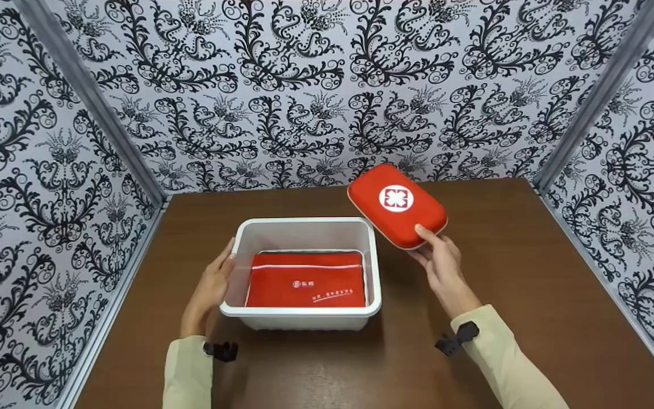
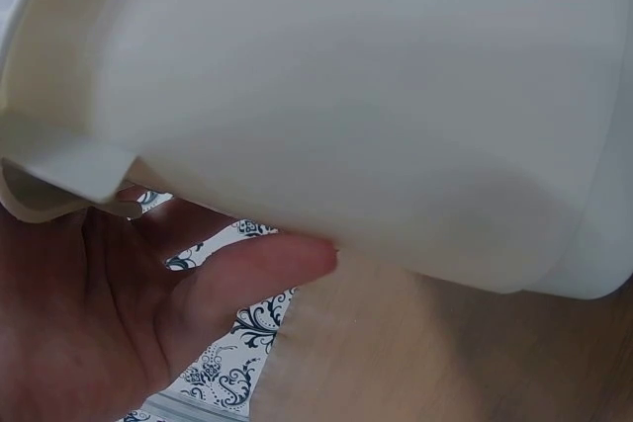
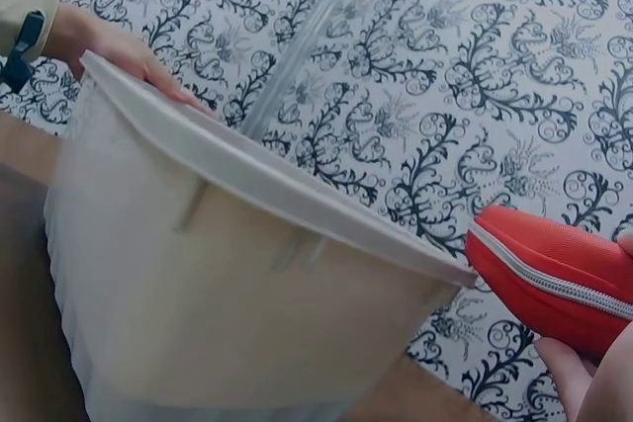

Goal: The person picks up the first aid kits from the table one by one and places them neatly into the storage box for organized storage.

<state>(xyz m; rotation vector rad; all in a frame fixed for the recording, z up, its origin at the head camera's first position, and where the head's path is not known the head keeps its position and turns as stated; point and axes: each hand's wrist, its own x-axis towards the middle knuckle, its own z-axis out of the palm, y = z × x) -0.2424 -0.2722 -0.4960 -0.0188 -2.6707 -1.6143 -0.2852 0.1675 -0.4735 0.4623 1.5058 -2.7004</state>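
My right hand point(image 1: 446, 270) pinches the near corner of a red zippered first-aid case point(image 1: 372, 213), thumb on top and fingers beneath. The case is tilted, with a white cross emblem in a circle facing up, and its zipper point(image 3: 554, 284) shows in the right wrist view. Left of it stands a white plastic bin point(image 1: 304, 321). Inside the bin lies a flat red pouch point(image 1: 281, 284) with white lettering and a white line across it. My left hand point(image 1: 213, 287) rests against the bin's left side near the rim, fingers extended; its thumb point(image 2: 262, 269) is straight in the left wrist view.
The bin stands on a brown wooden table point(image 1: 531, 284). Patterned black-and-white walls point(image 1: 315, 91) enclose the table at the back and both sides, with grey strips point(image 1: 594, 96) along the corners. Each wrist wears a black strap mount.
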